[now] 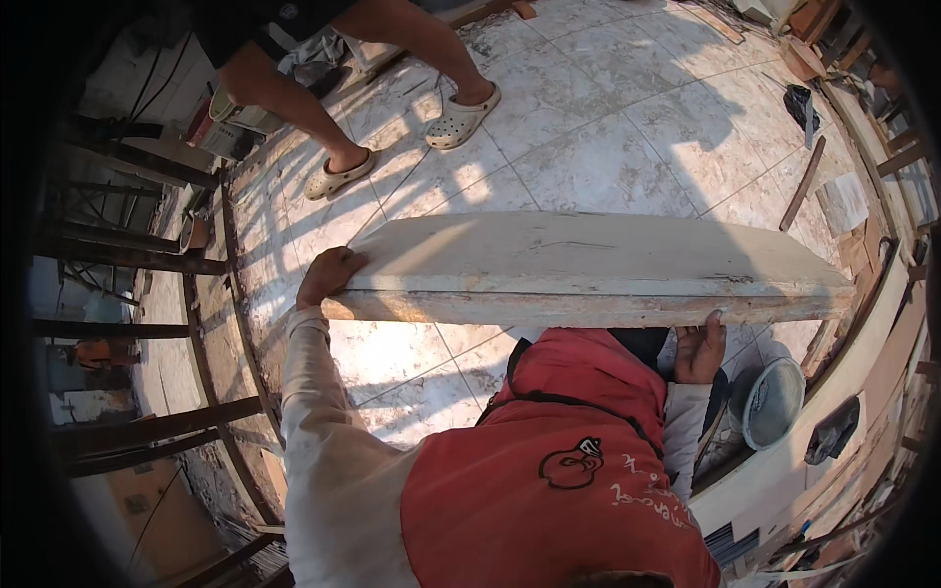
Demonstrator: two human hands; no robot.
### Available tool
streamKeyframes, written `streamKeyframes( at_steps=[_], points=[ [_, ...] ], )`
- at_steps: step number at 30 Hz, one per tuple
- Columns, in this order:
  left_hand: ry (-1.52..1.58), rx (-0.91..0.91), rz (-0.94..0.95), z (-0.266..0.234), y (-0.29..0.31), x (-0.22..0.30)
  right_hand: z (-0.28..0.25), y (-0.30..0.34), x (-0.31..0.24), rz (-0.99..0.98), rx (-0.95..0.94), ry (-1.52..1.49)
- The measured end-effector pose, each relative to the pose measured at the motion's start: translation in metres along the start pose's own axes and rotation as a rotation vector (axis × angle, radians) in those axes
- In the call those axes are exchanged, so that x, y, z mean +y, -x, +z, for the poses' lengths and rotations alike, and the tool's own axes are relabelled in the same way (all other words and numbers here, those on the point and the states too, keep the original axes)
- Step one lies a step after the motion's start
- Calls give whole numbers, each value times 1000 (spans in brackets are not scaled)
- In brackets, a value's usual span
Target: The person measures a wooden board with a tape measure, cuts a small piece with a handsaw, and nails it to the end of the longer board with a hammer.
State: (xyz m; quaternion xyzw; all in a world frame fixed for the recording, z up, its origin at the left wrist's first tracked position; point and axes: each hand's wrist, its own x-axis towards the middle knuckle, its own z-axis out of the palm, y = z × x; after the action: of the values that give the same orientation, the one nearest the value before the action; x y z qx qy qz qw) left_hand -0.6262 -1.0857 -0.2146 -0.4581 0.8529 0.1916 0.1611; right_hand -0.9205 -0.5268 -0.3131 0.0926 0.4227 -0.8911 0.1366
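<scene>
A long, thick wooden board [588, 257], with a worn off-white face and a chipped bare-wood edge, lies across in front of my body above the tiled floor. At its left end, my left hand [331, 273] is closed over the corner, its fingers on the top face. My right hand [699, 350] supports the near edge toward the right end. The thumb there presses up against the edge, and the other fingers curl below it, partly hidden. Both of my forearms come from white sleeves beside my red shirt.
Another person [412, 39] in beige clogs stands on the dusty tiles [608, 147] beyond the board. A grey bucket [772, 404] stands at my right. Dark beams [147, 257] line the left side. A dark strip [804, 184] and a black bag [800, 106] lie at far right.
</scene>
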Motion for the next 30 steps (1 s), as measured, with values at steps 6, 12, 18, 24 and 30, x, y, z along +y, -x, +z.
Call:
streamKeyframes(
  at_steps=[6,12,18,24,30],
  points=[
    [186,432,-5,19,-12,-32,-7,-7,-10,25,9,44],
    [666,240,-50,34,8,-92,-9,-11,-16,57,11,37],
    [1549,161,-240,45,7,-74,-5,-8,-14,56,-7,33],
    [1337,315,49,60,3,-99,-6,-9,-10,66,-1,27],
    [1703,271,-175,60,-2,-78,-4,-7,-14,51,16,38]
  ],
)
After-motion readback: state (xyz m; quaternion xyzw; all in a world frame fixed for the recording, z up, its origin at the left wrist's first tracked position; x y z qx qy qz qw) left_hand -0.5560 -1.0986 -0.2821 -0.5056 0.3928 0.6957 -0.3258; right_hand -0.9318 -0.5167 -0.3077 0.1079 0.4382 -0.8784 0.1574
